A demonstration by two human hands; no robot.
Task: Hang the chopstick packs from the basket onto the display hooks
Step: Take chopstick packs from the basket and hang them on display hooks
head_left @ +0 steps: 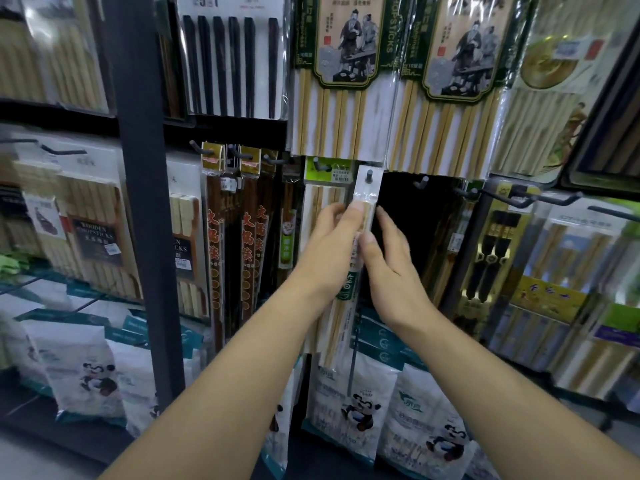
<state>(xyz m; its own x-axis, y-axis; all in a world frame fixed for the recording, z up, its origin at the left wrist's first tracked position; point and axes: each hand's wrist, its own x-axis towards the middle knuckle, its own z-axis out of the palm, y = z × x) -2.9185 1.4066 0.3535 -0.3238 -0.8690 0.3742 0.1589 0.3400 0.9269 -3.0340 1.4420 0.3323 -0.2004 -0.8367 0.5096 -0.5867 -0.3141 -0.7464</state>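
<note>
A narrow clear pack of pale wooden chopsticks (367, 197) hangs with its top hole over a dark display hook (369, 175) at the middle of the rack. My left hand (332, 244) pinches the pack's upper part from the left, thumb on its front. My right hand (388, 268) grips the same pack a little lower from the right, thumb on the front and fingers behind. The pack's lower end reaches down between my wrists. The basket is out of sight.
A wider pack (323, 192) hangs on the hook just left. An empty hook (421, 182) juts out to the right over a dark gap. Large bamboo chopstick packs (341, 81) hang above; panda-printed bags (356, 410) stand below. A dark upright post (142, 168) is at left.
</note>
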